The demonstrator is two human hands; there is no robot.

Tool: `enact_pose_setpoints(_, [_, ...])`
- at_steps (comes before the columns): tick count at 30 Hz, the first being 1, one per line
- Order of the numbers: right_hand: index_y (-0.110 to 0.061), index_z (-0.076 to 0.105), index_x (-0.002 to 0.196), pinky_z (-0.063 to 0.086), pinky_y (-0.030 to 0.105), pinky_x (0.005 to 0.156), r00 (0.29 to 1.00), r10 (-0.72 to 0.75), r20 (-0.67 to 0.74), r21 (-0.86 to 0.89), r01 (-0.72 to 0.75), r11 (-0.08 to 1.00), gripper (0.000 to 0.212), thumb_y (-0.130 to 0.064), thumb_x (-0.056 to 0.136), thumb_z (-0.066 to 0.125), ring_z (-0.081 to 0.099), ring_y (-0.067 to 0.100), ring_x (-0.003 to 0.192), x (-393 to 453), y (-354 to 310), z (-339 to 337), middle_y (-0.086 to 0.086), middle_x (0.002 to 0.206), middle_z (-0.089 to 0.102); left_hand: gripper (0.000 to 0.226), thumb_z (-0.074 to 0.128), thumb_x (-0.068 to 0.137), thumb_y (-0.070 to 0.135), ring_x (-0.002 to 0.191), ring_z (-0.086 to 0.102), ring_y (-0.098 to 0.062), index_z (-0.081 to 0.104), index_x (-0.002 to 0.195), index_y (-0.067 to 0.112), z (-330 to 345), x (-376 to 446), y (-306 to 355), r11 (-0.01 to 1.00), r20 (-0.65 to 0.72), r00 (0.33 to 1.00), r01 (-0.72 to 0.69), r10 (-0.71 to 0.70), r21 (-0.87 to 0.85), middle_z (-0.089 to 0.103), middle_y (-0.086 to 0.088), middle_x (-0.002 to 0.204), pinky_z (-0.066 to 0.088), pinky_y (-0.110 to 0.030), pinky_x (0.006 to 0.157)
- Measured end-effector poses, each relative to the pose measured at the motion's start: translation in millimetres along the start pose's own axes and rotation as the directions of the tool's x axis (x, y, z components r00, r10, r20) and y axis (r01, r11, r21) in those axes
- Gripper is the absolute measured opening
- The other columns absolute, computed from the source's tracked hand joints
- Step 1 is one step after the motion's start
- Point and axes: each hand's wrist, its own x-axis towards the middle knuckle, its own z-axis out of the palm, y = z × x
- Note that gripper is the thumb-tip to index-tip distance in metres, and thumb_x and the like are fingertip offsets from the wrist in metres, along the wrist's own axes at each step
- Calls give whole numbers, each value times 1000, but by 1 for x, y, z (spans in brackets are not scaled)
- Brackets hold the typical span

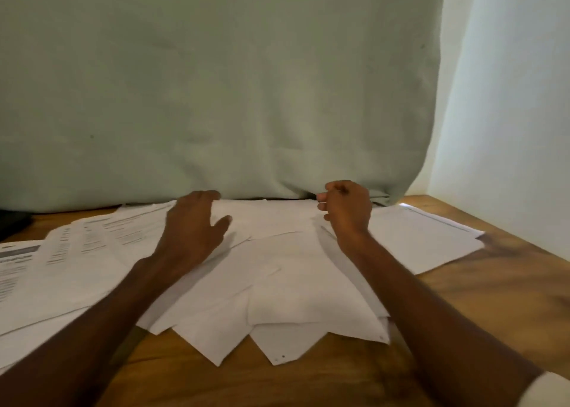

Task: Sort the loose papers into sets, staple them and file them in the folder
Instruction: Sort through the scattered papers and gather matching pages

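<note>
Loose white papers lie spread in overlapping layers across the wooden desk. Printed sheets fan out at the left, and a separate blank pile lies at the right. My left hand hovers over or rests on the papers near the back, fingers spread and relaxed. My right hand is raised just above the papers at the back, fingers curled in; whether it pinches anything is unclear. No stapler or folder is in view.
A pale green cloth hangs behind the desk and touches its back edge. A white wall closes the right side. A dark object sits at the far left edge.
</note>
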Motion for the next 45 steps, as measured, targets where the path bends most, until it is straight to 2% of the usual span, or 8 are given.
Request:
enact_pose_setpoints(6, [-19,74,100,60,32,74,878,-379,-291,-243,315,917,21,-15,100,53,70,4,66,18,28,-117,-5,71,73,40,68,94,51,118,59,-15,67,124,23,63,-19,136,912,201,925,-247,322,-327,67,6,128,44,-31,102])
enact_pose_setpoints(14, [-18,70,102,46,25,63,745,-448,-494,-379,280,882,21,-15,101,49,66,24,72,44,51,-180,4,80,72,97,62,78,83,143,43,-24,40,154,27,152,-24,241,947,639,706,-298,304,-121,42,1,160,35,-46,116])
enact_pose_setpoints(22, [-19,68,104,51,21,76,699,-486,-524,-234,431,872,18,-15,102,50,65,15,82,45,44,-179,-1,88,71,29,64,95,53,88,63,-10,76,107,30,128,-18,223,914,242,882,-382,405,-138,73,9,102,50,-29,74])
enact_pose_setpoints(27, [-12,66,117,55,35,91,640,-475,-603,-226,434,872,19,-9,103,53,62,19,105,44,38,-183,3,113,68,20,69,95,31,66,62,-11,74,82,17,78,20,181,871,-100,985,-170,139,-461,70,1,72,42,-30,56])
enact_pose_setpoints(33, [-28,46,141,51,45,100,992,85,-96,159,-69,985,52,-56,99,56,60,24,122,45,38,-132,-3,134,59,5,70,98,27,74,69,-7,73,96,23,52,23,97,538,18,970,151,-243,-829,76,10,81,50,-18,59])
enact_pose_setpoints(37, [-16,69,117,58,45,89,875,229,427,317,-382,868,55,-65,94,58,74,26,104,52,22,-74,8,110,77,5,68,99,24,86,69,-18,72,101,22,61,21,71,367,94,921,242,-378,-898,76,2,94,52,-35,72])
enact_pose_setpoints(41, [-17,81,94,60,30,65,888,170,427,382,-347,857,23,-29,99,62,75,17,75,52,17,-32,13,99,77,12,68,98,14,71,62,-10,68,91,23,64,28,67,385,22,901,207,-433,-900,71,5,86,48,-23,58])
enact_pose_setpoints(45, [-16,71,99,61,35,66,883,155,443,549,-404,732,56,-68,96,51,75,18,74,57,30,-30,3,88,77,21,64,95,8,77,66,-9,69,93,28,62,36,56,473,112,924,288,-366,-833,74,4,92,55,-23,62])
